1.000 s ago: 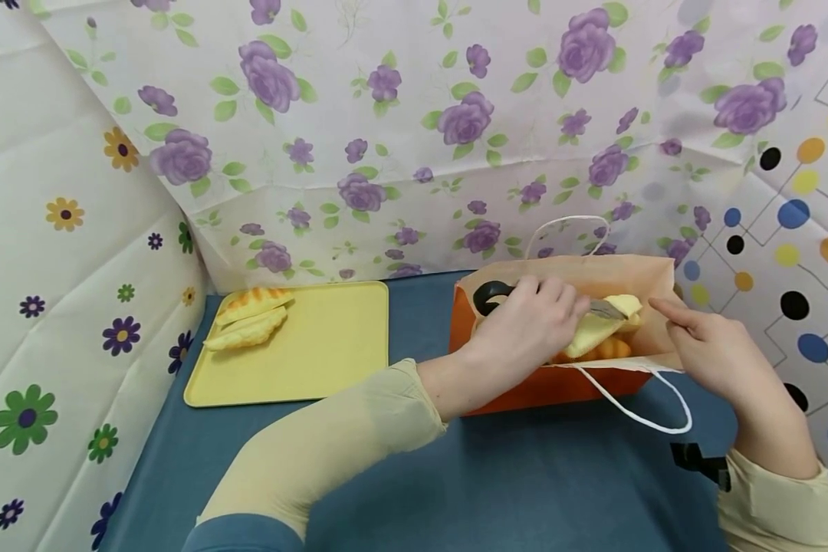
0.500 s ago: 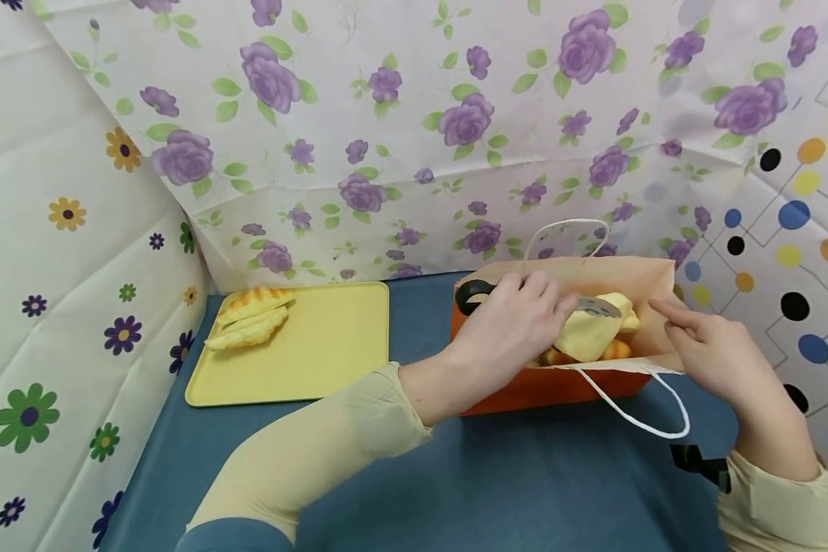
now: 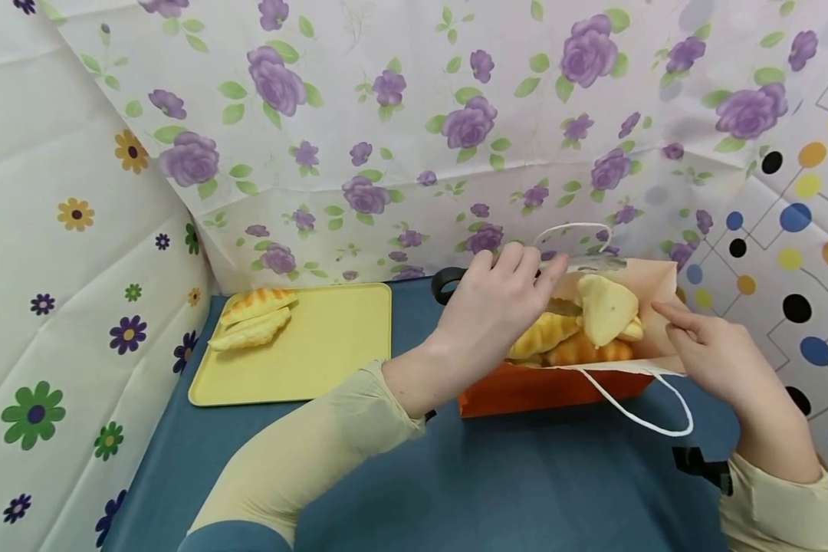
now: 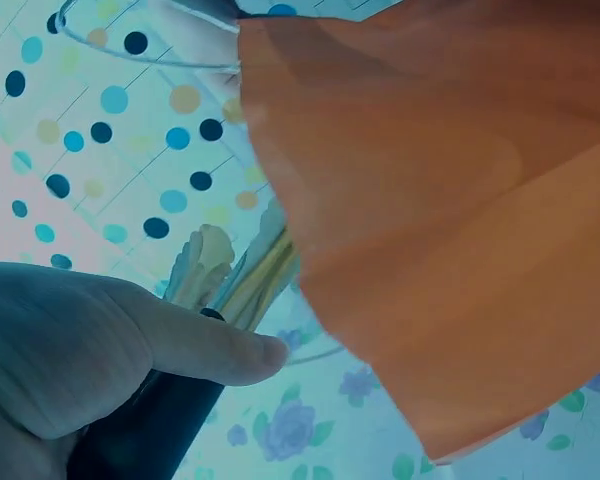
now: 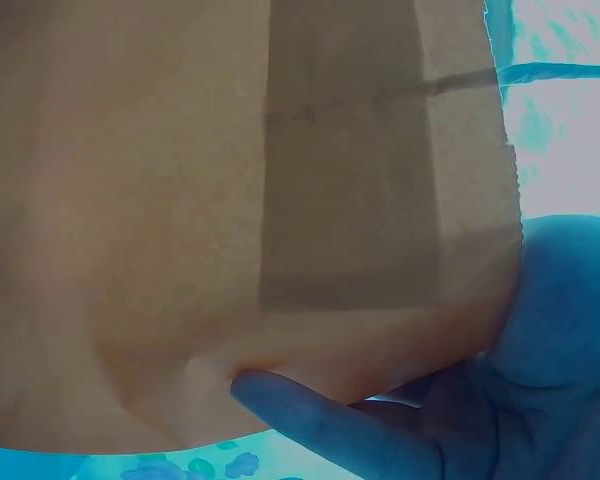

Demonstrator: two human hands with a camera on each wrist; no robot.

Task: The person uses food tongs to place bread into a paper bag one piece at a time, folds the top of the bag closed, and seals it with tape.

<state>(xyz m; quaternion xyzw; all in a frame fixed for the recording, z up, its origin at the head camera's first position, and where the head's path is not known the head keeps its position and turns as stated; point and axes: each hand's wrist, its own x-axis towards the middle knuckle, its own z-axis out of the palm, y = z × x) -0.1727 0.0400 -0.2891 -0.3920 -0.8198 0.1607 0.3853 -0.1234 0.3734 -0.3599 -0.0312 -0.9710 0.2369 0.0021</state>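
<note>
In the head view my left hand (image 3: 497, 299) grips tongs by their black handle (image 3: 447, 285), which also shows as a dark handle (image 4: 140, 430) in the left wrist view. One metal tong tip (image 3: 596, 263) is raised at the paper bag's back rim. The orange paper bag (image 3: 559, 391) stands with its mouth spread. Inside, a pale yellow wedge of bread (image 3: 603, 307) lies on ridged yellow bread (image 3: 545, 334) and a browner roll (image 3: 589, 350). My right hand (image 3: 721, 353) pinches the bag's right side, its thumb (image 5: 310, 420) against the brown paper. Its other fingers are mostly hidden.
A yellow tray (image 3: 338, 345) lies at the left on the blue table cover (image 3: 524, 483), bearing pieces of ridged yellow bread (image 3: 251, 330). White cord handles (image 3: 662, 425) stick out from the bag. Patterned cloths hang behind and at both sides.
My left hand has drawn the tongs up and left. The pale bread wedge, formerly at the tong tip, now tilts point down on the other bread. My right hand stays put.
</note>
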